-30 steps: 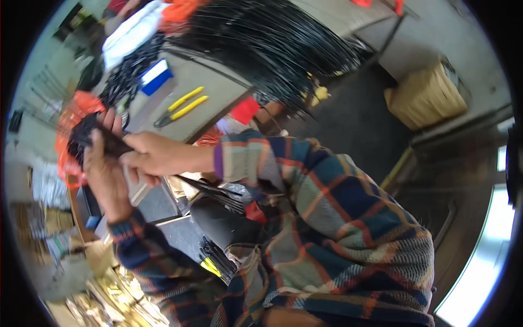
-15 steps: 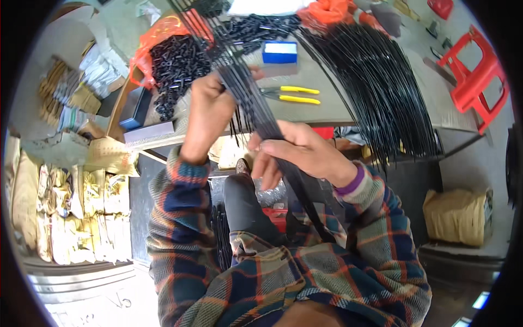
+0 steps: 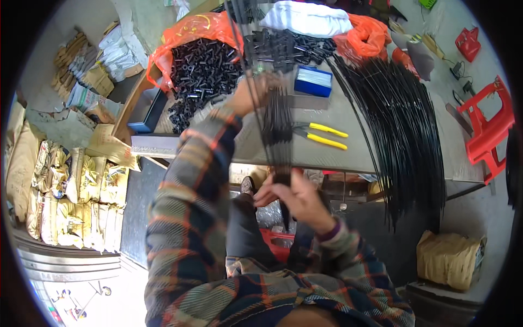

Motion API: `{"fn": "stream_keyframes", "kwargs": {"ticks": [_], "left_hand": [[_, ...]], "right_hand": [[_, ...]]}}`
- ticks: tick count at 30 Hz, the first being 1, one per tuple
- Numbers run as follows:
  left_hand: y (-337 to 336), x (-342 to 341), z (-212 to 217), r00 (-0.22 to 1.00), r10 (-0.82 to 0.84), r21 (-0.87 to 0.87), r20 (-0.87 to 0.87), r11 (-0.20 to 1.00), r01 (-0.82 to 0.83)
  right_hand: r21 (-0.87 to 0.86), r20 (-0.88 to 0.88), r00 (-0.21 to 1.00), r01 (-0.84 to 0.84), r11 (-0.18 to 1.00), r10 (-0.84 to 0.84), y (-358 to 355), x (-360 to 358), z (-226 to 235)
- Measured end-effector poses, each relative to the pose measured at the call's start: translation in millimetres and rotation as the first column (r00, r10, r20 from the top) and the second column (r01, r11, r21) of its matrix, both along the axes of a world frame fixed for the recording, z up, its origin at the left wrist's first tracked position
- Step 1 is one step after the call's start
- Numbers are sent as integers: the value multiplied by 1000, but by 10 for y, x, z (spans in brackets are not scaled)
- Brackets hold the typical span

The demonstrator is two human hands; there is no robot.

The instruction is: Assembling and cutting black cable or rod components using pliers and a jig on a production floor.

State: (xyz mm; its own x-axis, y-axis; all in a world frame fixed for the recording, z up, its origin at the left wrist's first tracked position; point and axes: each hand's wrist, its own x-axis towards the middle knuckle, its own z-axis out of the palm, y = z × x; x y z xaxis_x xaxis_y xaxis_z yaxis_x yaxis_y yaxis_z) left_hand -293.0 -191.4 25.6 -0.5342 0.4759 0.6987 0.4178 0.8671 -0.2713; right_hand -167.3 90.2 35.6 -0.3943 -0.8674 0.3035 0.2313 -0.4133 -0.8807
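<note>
A bundle of thin black rods or cables (image 3: 278, 122) stands nearly upright in front of me, its long upper ends blurred. My right hand (image 3: 299, 199) is closed around its lower end, above my lap. Near the upper part of the bundle, my left hand (image 3: 253, 94) is smeared by motion, with its fingers partly behind the rods. Just right of the bundle, pliers with yellow handles (image 3: 328, 130) lie on the table (image 3: 359, 158). A larger spread of similar black rods (image 3: 400, 120) lies farther right, its ends hanging over the front edge.
Small black parts (image 3: 201, 71) are heaped beside an orange plastic bag (image 3: 185, 32), with another pile (image 3: 289, 49) behind. A blue box (image 3: 313, 82) sits mid-table; a blue tray (image 3: 147, 111) is left. A red stool (image 3: 487, 136) stands right, a brown sack (image 3: 449, 259) below.
The bundle has swung from a slant to nearly upright. My left hand has moved up and right, farther over the table; my right hand has dropped lower. The view has shifted too.
</note>
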Motion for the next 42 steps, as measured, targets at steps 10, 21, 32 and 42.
{"fn": "stream_keyframes", "kwargs": {"ticks": [10,21,32,42], "left_hand": [[26,1062,153,703,262,-157,661,965,-211],[663,1216,-288,788,62,74,613,988,-136],[623,1255,-366,842,123,1,526,989,-145],[603,1249,-229,807,137,-69,574,990,-119]], "right_hand": [[113,131,990,28,993,-42,-416,-147,-1530],[368,-564,826,252,895,-1,-350,-595,-1829],[-23,-936,176,836,549,-306,-611,-1869,222],[172,-977,97,889,425,191,-912,-2934,85]]}}
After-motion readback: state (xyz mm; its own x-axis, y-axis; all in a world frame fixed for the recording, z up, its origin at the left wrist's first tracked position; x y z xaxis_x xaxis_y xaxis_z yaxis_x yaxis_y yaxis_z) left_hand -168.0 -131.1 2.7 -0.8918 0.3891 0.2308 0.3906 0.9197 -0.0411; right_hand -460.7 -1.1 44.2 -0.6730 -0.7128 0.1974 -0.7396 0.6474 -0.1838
